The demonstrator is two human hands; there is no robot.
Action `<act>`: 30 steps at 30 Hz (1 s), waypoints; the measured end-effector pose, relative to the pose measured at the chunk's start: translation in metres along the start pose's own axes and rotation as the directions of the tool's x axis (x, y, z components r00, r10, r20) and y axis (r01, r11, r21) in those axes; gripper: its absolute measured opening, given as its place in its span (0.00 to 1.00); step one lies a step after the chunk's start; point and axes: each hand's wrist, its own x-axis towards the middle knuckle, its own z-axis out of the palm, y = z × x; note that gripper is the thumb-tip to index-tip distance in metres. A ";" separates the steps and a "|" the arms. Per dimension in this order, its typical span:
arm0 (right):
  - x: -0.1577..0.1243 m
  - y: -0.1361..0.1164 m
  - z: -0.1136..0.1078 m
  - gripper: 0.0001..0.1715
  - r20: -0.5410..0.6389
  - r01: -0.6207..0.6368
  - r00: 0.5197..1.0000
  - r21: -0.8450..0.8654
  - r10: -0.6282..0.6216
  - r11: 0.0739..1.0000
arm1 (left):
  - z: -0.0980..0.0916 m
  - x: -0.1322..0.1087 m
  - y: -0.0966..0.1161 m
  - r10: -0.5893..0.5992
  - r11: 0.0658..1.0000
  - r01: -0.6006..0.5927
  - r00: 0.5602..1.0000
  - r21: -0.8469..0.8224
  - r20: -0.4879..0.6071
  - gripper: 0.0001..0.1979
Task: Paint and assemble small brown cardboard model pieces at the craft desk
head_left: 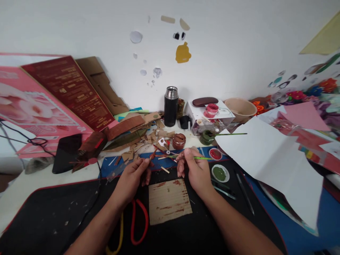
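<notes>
My left hand [132, 179] pinches a small, thin brown piece [153, 153], painted and twig-like, between thumb and fingertips. In my right hand [196, 173] is a paintbrush [203, 158] with a green handle, its brown bristle end pointing left towards that piece. Whether the bristles touch it I cannot tell. Below and between both hands lies a square of corrugated cardboard [170, 203] smeared with brown paint. An uncapped jar of brown paint [179, 141] stands just beyond my hands. Right of my right hand are a lid with green paint [220, 173] and one with red paint [215, 153].
Scissors with red and yellow handles [140, 222] lie near my left forearm. Cardboard scraps [130, 154] litter the back left, near a black phone [67, 152]. A black thermos [170, 109] stands by the wall. Green paint jar [207, 138] and white paper [268, 145] are at right.
</notes>
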 end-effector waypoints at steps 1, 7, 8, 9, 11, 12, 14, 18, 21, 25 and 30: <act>0.001 0.000 -0.001 0.33 -0.014 0.002 1.000 0.002 -0.002 1.000 | 0.000 0.000 0.001 0.006 1.000 -0.006 1.000 0.023 0.008 0.28; 0.003 -0.001 -0.002 0.34 -0.033 0.005 0.999 0.038 -0.003 0.999 | 0.000 -0.001 0.005 0.014 0.999 -0.015 1.000 0.045 0.015 0.29; 0.002 -0.001 -0.001 0.35 -0.019 0.001 1.000 0.032 -0.001 0.999 | 0.000 -0.002 0.004 0.014 0.999 -0.015 1.000 0.044 0.018 0.29; 0.001 -0.001 -0.001 0.35 -0.006 -0.002 1.000 0.022 0.002 1.000 | 0.000 -0.002 0.004 0.014 0.999 -0.015 1.000 0.044 0.020 0.29; 0.001 0.000 0.000 0.35 0.006 -0.004 1.000 -0.003 0.004 1.000 | 0.000 -0.002 0.003 0.013 0.999 -0.014 1.000 0.038 0.012 0.28; 0.001 0.000 -0.001 0.34 0.000 -0.003 1.000 -0.010 0.003 1.000 | 0.000 -0.001 0.003 0.011 0.999 -0.011 1.000 0.033 0.007 0.28; 0.003 0.000 -0.002 0.32 -0.030 0.002 1.000 -0.003 -0.003 1.000 | 0.000 -0.001 0.004 0.011 0.999 -0.011 1.000 0.035 -0.002 0.28; 0.006 -0.001 -0.005 0.31 -0.065 0.008 0.998 0.040 -0.005 0.999 | 0.000 -0.002 0.007 0.021 0.993 -0.019 1.000 0.114 -0.016 0.29; 0.004 -0.001 -0.003 0.32 -0.022 0.002 1.000 0.029 -0.001 1.000 | 0.000 -0.002 0.010 0.025 0.984 -0.019 0.999 0.177 -0.031 0.29; 0.000 0.001 0.000 0.35 0.021 -0.013 1.000 0.004 0.013 1.000 | 0.003 -0.003 0.011 0.039 0.977 -0.029 0.998 0.210 -0.047 0.29; 0.002 0.001 -0.001 0.35 -0.001 -0.004 1.000 0.008 0.004 1.000 | 0.005 -0.004 0.012 0.056 0.967 -0.036 0.996 0.251 -0.073 0.28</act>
